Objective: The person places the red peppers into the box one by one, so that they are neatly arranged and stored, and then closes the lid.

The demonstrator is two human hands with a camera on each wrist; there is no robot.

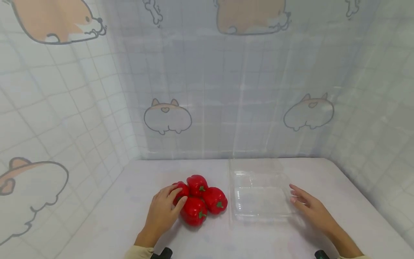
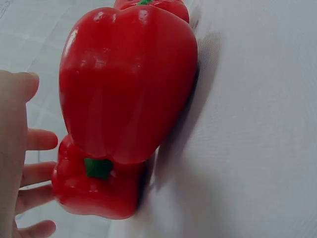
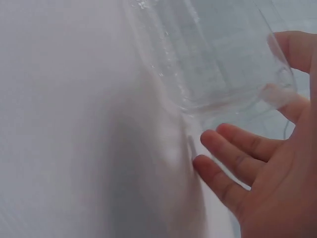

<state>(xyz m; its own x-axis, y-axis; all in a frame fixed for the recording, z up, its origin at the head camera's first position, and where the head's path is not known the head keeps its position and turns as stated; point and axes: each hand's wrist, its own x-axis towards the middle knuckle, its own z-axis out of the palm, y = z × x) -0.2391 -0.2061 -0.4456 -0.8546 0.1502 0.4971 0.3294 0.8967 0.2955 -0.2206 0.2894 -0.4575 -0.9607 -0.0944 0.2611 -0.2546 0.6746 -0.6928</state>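
Several red bell peppers [image 1: 193,212] with green stems sit in a cluster on the table. My left hand [image 1: 162,211] is at the cluster's left side, fingers spread over the leftmost pepper [image 1: 182,190]. In the left wrist view those fingers [image 2: 39,174] reach beside a pepper [image 2: 94,196], apparently touching it, behind a larger pepper [image 2: 129,84]. A clear plastic container [image 1: 262,201] stands right of the peppers. My right hand [image 1: 312,208] is at its right edge with relaxed fingers. Seen from the right wrist, thumb and forefinger are by the container's transparent wall [image 3: 228,59]; contact is hard to tell.
A white cloth-like surface [image 1: 129,223] covers the table. Behind it and on both sides hang pale curtains [image 1: 213,90] with a grid and cartoon dogs. A see-through flap, seemingly the container's lid [image 1: 255,164], extends at its far side.
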